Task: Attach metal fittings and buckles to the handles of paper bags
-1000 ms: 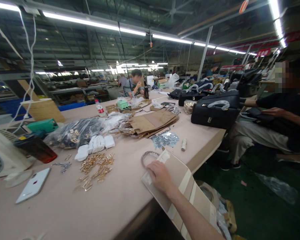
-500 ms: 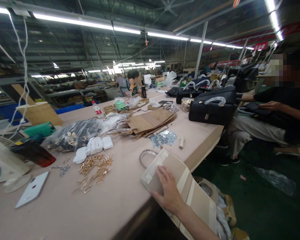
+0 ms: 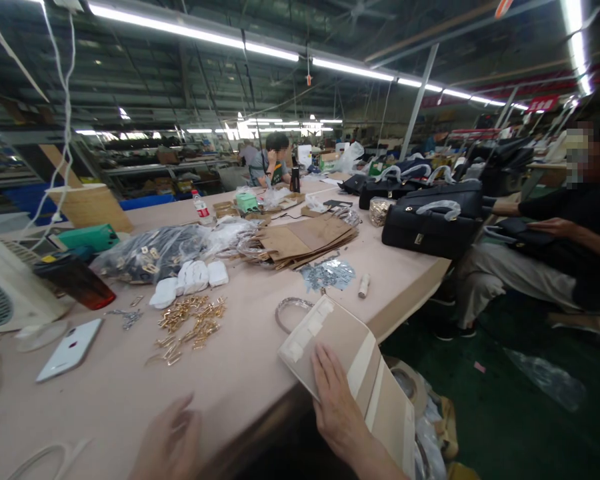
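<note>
My right hand (image 3: 336, 400) lies with fingers stretched out on a beige bag panel (image 3: 347, 330), which rests over the table edge and hangs down toward me. Pale tape strips cross the panel, and a plastic-wrapped handle loop (image 3: 290, 310) shows just behind it. My left hand (image 3: 173, 437), slightly blurred, is over the near part of the table, its fingers loosely bent and apart with nothing visible in them. Small gold metal fittings (image 3: 193, 323) lie scattered beyond my left hand. Past the panel are a pile of flat silver metal pieces (image 3: 327, 274) and a small pale cylinder (image 3: 364, 285).
Brown paper sheets (image 3: 305, 237) and a plastic bag of fittings (image 3: 153, 253) lie across the table. A phone (image 3: 70, 350), a dark tumbler (image 3: 77, 283) and a fan (image 3: 10, 287) are at left. Black handbags (image 3: 430, 220) stand at right, near a seated person (image 3: 570, 227).
My left hand has come into view at the bottom. My right hand has slid slightly down the panel toward me. The view has shifted a little.
</note>
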Demonstrator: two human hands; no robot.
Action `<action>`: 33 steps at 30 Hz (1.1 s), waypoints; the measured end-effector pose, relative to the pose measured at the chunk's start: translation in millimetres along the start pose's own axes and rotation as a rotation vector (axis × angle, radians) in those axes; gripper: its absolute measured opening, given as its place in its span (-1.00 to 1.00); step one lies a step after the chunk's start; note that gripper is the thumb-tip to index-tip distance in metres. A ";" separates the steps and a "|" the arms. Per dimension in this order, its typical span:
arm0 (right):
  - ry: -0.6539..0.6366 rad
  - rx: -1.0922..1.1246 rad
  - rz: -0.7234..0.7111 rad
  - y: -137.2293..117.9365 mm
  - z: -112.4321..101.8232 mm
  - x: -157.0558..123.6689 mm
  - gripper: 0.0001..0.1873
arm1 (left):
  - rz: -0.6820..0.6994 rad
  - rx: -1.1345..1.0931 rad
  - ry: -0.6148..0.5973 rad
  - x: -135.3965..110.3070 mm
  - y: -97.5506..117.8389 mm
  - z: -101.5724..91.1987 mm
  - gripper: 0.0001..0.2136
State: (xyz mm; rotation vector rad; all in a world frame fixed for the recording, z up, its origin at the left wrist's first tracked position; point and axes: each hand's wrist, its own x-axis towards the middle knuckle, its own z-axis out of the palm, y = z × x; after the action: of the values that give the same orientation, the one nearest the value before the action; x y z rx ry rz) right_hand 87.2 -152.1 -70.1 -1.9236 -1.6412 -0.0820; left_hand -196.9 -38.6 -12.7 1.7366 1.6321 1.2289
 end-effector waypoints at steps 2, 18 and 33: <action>-0.007 -0.002 -0.013 1.5 -1.3 -2.4 0.11 | 0.043 -0.062 -0.093 5.4 20.6 25.1 -0.57; 0.087 0.071 -0.034 2.2 9.9 -2.3 0.16 | 0.097 0.158 -0.603 37.3 127.3 185.7 -0.60; 0.048 0.047 -0.083 16.2 -12.5 -16.4 -0.05 | -0.168 -0.648 -0.248 44.9 67.2 183.9 -0.44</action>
State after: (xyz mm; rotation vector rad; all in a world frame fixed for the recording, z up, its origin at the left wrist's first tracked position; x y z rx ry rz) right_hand 102.3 -173.4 -73.2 -1.8054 -1.6759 -0.1209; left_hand -11.6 35.5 -36.2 1.2555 1.0490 1.2233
